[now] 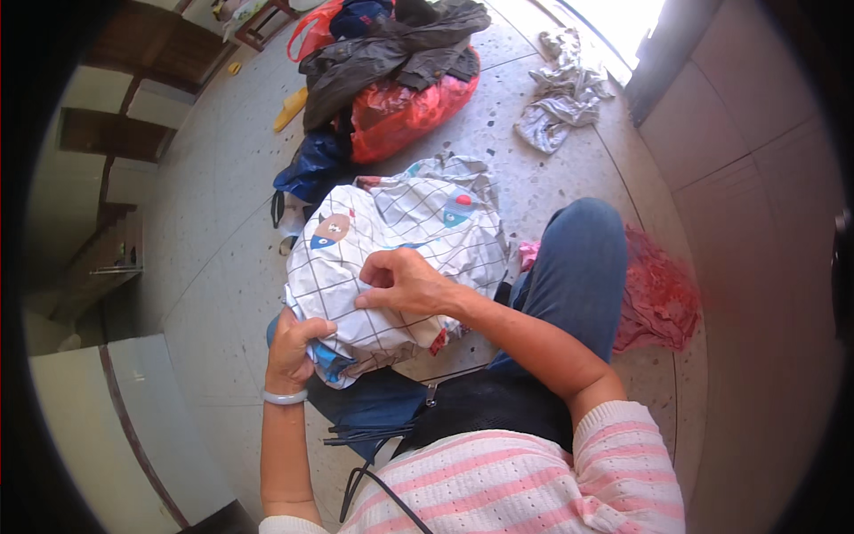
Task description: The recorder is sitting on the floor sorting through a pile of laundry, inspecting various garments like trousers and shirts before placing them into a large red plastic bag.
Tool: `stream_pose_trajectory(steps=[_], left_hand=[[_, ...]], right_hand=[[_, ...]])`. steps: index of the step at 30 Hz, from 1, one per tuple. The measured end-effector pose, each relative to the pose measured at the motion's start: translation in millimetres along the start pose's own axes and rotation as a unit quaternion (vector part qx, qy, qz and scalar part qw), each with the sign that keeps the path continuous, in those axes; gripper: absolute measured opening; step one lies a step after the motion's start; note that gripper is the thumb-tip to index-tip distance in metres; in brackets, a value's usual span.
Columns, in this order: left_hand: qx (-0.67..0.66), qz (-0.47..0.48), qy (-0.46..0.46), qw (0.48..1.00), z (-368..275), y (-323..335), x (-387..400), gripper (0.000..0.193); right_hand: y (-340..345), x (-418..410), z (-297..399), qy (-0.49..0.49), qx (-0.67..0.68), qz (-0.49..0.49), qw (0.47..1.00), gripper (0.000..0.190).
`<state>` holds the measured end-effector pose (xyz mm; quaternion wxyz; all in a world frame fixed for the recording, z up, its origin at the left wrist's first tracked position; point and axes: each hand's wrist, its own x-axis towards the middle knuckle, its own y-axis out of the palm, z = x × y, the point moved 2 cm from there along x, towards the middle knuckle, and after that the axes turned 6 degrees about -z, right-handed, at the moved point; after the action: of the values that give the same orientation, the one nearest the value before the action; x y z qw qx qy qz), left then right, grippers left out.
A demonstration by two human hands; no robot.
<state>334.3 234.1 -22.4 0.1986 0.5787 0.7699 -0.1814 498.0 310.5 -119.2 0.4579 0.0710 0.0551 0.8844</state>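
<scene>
A bundled white cloth with a grid and fish print [393, 227] lies across and in front of my lap. My left hand [293, 347] grips its lower left edge, thumb on top and fingers hidden beneath; a blue patch shows beside them. Over the middle of the cloth is my right hand [403, 280], its thumb and curled fingers apart, with nothing seen between them. Whether its fingertips touch the cloth I cannot tell.
Beyond the cloth, dark garments [393, 60] are heaped on a red plastic bag [413, 113]. A dark blue bag [310, 167] lies nearer. Crumpled grey cloth [557, 100] is by the doorway, red fabric [657, 294] right of my knee, a yellow slipper [291, 109] far left.
</scene>
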Motion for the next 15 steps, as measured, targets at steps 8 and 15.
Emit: stream_pose_trajectory(steps=[8,15], left_hand=[[-0.018,0.018,0.022,0.999,7,0,1,0.070],[-0.030,0.043,0.024,0.998,11,0,5,0.070]], right_hand=[[-26,-10,22,-0.017,-0.018,-0.069,0.997,0.024],[-155,-48,47,-0.026,-0.140,-0.330,0.933,0.031]])
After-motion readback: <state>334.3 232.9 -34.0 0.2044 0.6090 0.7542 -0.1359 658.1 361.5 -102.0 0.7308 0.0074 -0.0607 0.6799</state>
